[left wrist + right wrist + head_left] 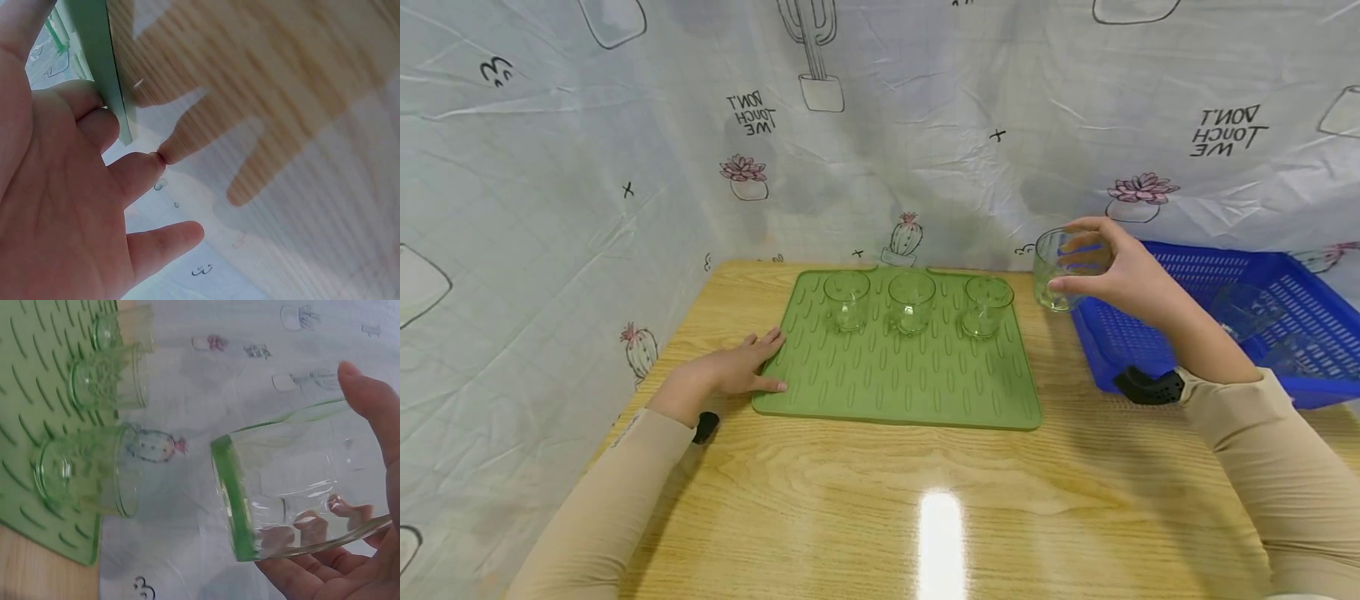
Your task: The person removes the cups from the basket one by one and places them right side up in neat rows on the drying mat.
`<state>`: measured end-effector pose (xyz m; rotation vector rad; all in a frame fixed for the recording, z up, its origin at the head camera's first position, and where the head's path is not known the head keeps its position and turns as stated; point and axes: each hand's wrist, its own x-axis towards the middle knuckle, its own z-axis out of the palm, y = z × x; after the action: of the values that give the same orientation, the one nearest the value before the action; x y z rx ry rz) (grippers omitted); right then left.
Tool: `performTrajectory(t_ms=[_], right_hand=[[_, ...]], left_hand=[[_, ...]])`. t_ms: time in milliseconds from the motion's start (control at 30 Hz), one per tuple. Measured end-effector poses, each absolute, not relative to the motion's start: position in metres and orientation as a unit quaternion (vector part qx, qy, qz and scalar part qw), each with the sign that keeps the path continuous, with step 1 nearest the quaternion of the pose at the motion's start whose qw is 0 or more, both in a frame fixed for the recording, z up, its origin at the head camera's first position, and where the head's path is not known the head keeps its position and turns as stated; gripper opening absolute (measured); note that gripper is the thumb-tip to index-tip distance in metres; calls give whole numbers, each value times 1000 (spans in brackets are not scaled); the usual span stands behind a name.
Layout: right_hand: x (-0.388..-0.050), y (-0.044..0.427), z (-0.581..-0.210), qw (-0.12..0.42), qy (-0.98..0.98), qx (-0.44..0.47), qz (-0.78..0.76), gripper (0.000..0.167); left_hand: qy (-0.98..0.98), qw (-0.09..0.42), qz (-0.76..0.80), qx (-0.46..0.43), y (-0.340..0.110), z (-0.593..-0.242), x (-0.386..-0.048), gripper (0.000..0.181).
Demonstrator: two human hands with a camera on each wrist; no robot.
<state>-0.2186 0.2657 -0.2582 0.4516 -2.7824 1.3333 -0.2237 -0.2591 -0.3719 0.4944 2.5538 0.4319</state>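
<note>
My right hand [1108, 265] grips a clear glass cup [294, 487] by its sides, thumb on one side and fingers on the other. The cup is held in the air between the green mat and the blue basket. Three similar glasses stand in a row on the mat's far half: a left glass [847, 302], a middle glass [912, 303] and a right glass [987, 307]. My left hand [737, 367] rests at the left edge of the green ribbed mat [887, 392], its fingers spread and touching the edge.
A blue plastic basket [1105, 350] stands on the right of the wooden table [820, 492], with a couple of glasses [1247, 308] inside. Behind the mat and at the left hangs a pale curtain [925, 108] printed with cacti.
</note>
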Motion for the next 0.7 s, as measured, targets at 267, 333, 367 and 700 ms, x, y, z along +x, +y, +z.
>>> performTrajectory(t_ms=[267,333,367,700], right_hand=[[-219,250,-266,-6,-851,159,501,69],[-220,246,-269,-14,-829,168,533,68],[-220,244,-270,-20,-817,172,549,68],[-219,220,-280,-40,-803,179,567,64]], left_hand=[[939,246,151,186,-259,-374,-223,98],[939,246,151,186,-260,-374,-223,98],[939,246,152,187,-260,-374,-223,98],[938,250,159,181,-260,-371,-222,98]])
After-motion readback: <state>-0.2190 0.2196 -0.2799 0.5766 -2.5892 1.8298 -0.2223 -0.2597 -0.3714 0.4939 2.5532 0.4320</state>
